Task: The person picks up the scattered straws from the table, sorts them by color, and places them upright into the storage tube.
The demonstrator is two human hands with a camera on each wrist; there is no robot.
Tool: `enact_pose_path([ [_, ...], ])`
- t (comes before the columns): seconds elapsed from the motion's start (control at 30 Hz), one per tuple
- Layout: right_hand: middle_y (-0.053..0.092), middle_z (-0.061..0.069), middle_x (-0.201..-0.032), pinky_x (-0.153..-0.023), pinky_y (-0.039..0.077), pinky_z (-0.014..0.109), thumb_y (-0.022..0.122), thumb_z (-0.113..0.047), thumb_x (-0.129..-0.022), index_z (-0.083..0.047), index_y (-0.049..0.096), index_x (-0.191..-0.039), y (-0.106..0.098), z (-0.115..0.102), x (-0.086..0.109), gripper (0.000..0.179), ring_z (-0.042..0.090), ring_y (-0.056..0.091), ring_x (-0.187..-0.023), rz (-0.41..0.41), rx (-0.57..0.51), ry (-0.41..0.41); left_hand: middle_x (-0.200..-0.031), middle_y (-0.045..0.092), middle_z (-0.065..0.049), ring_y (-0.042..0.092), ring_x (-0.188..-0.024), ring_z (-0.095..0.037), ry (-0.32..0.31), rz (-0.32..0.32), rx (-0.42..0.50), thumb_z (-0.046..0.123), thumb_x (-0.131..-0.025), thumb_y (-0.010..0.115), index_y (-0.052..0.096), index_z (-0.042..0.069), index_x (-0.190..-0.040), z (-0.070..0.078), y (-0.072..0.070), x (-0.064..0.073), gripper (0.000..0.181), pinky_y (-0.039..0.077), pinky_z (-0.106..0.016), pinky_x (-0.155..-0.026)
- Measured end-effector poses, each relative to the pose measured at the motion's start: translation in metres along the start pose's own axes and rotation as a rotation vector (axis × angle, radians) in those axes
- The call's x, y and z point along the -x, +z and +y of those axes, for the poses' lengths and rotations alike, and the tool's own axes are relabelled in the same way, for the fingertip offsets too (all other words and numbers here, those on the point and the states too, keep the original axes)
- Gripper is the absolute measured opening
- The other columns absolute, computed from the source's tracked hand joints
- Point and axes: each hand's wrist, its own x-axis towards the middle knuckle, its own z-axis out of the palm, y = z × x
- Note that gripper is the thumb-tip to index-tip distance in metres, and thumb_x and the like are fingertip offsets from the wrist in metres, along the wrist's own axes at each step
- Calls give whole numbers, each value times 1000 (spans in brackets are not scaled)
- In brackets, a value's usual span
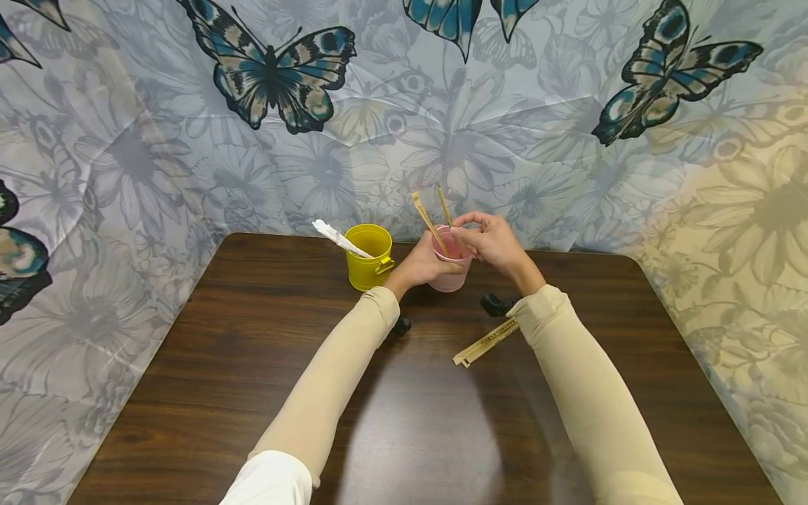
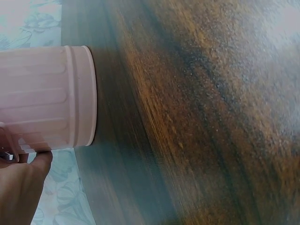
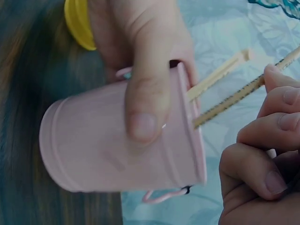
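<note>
My left hand grips a small pink bucket around its side near the rim, thumb lying along the wall in the right wrist view. Two slim tan sticks stand tilted in that bucket: one pale stick and one with dark printed marks. At the bucket's mouth, the fingertips of my right hand pinch the printed stick; its lower end is inside the bucket. The right wrist view shows that hand's other fingers curled. In the left wrist view the pink bucket appears beside the tabletop.
Left of the pink bucket stands a yellow bucket holding white wrapped pieces. Flat tan printed packets lie near my right sleeve. Dark objects show beneath the wrists. A butterfly-patterned cloth hangs behind the brown table.
</note>
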Motion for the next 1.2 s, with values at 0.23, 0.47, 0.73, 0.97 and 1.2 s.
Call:
enact_pose_path([
  [0.23, 44, -9, -47, -42, 32, 26, 70, -28, -97, -5, 64, -119, -4, 8, 13, 32, 6, 36, -41, -70, 105, -6, -143, 55, -16, 57, -129, -35, 5, 21, -106, -1, -77, 85, 46, 2, -143, -9, 1, -4, 77, 45, -46, -115],
  [0.47, 44, -7, -51, -41, 33, 27, 70, -35, -97, -8, 67, -112, -6, 14, 38, 31, 7, 36, -42, -121, 211, -13, -139, 58, -16, 59, -128, -29, -67, 40, -163, 9, -79, 87, 42, 3, -144, -9, -1, -1, 80, 47, -38, -112],
  [0.73, 57, 2, -72, -56, 42, 26, 75, -35, -93, -16, 72, -110, -10, 22, 71, 26, 9, 46, -59, -215, 444, -123, -139, 57, -27, 55, -131, -41, -85, 28, -112, 1, -77, 86, 40, -6, -145, 4, -1, 4, 82, 42, -50, -116],
  [0.97, 68, -2, -92, -74, 48, 27, 77, -26, -91, -12, 72, -111, -19, 44, 88, 25, 17, 59, -85, -302, 594, -57, -132, 64, -13, 62, -124, -25, -95, 64, -193, 9, -77, 88, 45, 4, -141, -6, 1, 1, 78, 47, -35, -112],
  [1.2, 69, 6, -109, -85, 53, 40, 78, -14, -88, -9, 74, -110, -26, 63, 99, 23, 28, 65, -103, -342, 746, -62, -133, 64, -16, 61, -125, -28, -80, 65, -168, 8, -75, 90, 45, 3, -141, -8, 2, -2, 80, 47, -36, -113],
])
